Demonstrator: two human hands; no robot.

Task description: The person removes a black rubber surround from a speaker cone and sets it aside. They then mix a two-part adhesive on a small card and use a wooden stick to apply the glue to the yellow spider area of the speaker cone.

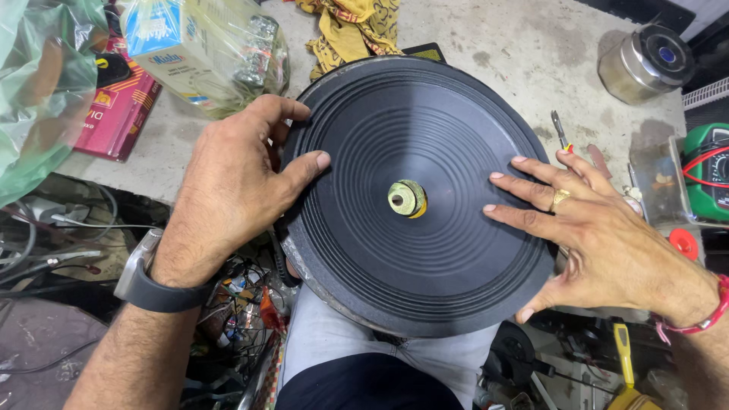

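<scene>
Head view shows the black ribbed speaker cone [414, 193] lying flat between my hands on the table [524, 53] edge, my left hand [231, 186] gripping its left rim, my right hand [600, 235] spread open-fingered on its right side.

Left hand [231, 190] covers the speaker cone's [418, 193] left rim, its fingertips tucked out of sight; the cone's near edge hides the lap below, while the multimeter [710, 171] and green plastic bag [38, 83] run off frame
</scene>
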